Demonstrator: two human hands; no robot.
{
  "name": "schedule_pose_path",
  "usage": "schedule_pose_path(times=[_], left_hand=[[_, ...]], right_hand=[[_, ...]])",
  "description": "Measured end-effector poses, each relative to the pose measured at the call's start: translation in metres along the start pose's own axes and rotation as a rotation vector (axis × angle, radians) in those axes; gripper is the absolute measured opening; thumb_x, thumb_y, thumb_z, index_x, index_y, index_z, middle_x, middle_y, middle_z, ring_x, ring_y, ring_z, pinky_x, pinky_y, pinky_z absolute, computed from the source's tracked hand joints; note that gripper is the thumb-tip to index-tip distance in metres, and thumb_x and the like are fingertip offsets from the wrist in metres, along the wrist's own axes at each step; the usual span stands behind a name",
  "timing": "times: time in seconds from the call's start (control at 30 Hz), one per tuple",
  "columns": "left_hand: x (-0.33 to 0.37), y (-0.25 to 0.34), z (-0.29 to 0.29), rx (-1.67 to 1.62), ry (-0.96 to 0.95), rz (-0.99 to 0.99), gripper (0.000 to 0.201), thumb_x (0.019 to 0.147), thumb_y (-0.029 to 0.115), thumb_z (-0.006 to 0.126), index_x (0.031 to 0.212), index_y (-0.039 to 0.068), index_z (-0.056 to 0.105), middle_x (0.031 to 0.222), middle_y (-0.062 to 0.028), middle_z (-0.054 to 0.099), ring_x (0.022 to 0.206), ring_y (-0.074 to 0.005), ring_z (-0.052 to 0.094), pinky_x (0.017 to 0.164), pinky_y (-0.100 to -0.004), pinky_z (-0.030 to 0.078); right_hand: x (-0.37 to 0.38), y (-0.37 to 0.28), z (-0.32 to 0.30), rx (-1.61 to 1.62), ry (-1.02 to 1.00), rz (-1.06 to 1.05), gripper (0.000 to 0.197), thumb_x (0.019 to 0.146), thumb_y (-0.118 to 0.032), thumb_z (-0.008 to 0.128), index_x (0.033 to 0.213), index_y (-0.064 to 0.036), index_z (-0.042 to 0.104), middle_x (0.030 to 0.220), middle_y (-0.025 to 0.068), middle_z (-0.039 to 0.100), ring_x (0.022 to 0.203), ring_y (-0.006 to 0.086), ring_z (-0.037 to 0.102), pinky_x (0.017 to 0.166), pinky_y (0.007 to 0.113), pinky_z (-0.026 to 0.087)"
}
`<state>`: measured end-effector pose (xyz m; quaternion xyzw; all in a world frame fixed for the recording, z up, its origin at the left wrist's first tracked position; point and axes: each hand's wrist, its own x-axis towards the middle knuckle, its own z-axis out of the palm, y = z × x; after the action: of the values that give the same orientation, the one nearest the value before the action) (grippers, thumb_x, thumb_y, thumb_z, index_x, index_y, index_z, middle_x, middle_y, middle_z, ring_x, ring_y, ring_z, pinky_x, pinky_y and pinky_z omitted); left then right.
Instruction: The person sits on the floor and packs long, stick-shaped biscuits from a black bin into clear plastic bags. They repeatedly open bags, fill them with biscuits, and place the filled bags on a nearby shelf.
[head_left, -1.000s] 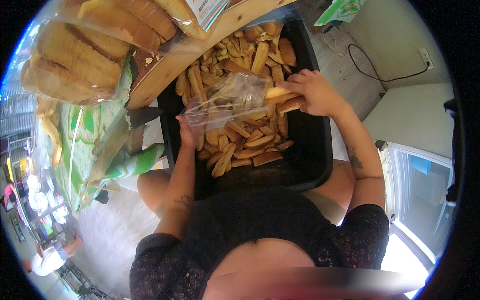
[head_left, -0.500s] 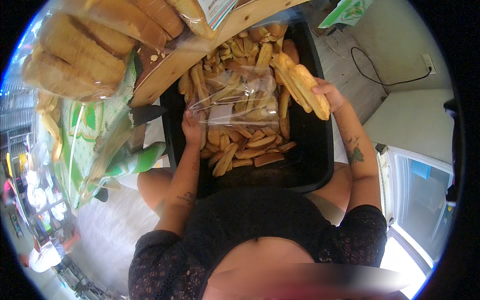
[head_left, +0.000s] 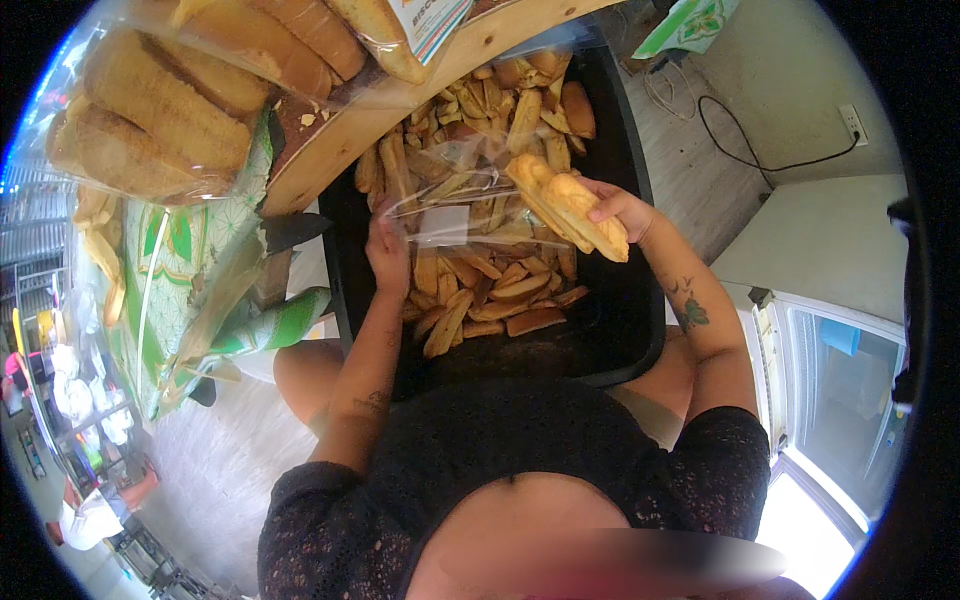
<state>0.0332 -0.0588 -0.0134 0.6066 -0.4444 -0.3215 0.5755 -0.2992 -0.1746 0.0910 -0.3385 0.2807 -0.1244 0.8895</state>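
Note:
My left hand [head_left: 388, 250] is closed on the left end of a clear plastic bag [head_left: 443, 226] with a white label, held over a black tub [head_left: 490, 368]. My right hand [head_left: 622, 212] grips a few long toasted bread slices [head_left: 572, 212] at the bag's right side, their far ends overlapping it. I cannot tell whether the slices are inside the bag's mouth. Many loose toasted bread pieces [head_left: 520, 287] fill the tub beneath, partly seen through the clear plastic.
A wooden board edge [head_left: 350, 135] borders the tub at upper left. Beyond it lie bagged bread loaves [head_left: 165, 105] and a green-and-white patterned cloth [head_left: 170, 290]. A black cable [head_left: 735, 150] runs along the floor to a wall outlet at right. A glass-fronted cabinet [head_left: 840, 390] stands lower right.
My right hand has moved left and slightly down, bringing the bread slices from the tub's right edge to the bag. My left hand stays on the bag.

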Motion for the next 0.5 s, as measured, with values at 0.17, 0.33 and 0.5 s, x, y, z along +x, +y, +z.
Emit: schedule_pose_path(times=[0.17,0.33,0.5], left_hand=[[-0.003,-0.02,0.006,0.323,-0.069,0.005,0.037,0.088,0.005,0.032,0.122,0.0,0.045,0.11,-0.0137,0.057,0.093,-0.0224,0.056,0.089,-0.0317,0.041],[0.008,-0.048,0.003,-0.277,0.093,-0.19,0.029,0.088,0.004,0.035,0.113,0.002,0.049,0.083,-0.0096,0.061,0.075,-0.0228,0.058,0.085,-0.0321,0.043],[0.013,-0.051,-0.009,-0.566,0.12,-0.267,0.02,0.09,0.006,0.036,0.105,0.002,0.049,0.082,-0.007,0.053,0.078,-0.0185,0.055,0.081,-0.0369,0.049]], right_hand=[[0.008,-0.005,0.009,-0.141,-0.01,-0.068,0.081,0.054,-0.018,0.072,0.125,0.0009,0.039,0.112,0.0118,0.054,0.101,0.023,0.053,0.09,0.031,0.041],[-0.001,-0.013,0.019,0.07,-0.162,-0.198,0.081,0.051,-0.018,0.072,0.124,0.0006,0.041,0.111,0.0114,0.054,0.101,0.0231,0.053,0.089,0.03,0.041],[-0.024,-0.05,0.017,-0.332,0.174,-0.214,0.084,0.05,-0.014,0.076,0.125,-0.0001,0.041,0.113,0.0084,0.053,0.103,0.0188,0.05,0.091,0.026,0.037]])
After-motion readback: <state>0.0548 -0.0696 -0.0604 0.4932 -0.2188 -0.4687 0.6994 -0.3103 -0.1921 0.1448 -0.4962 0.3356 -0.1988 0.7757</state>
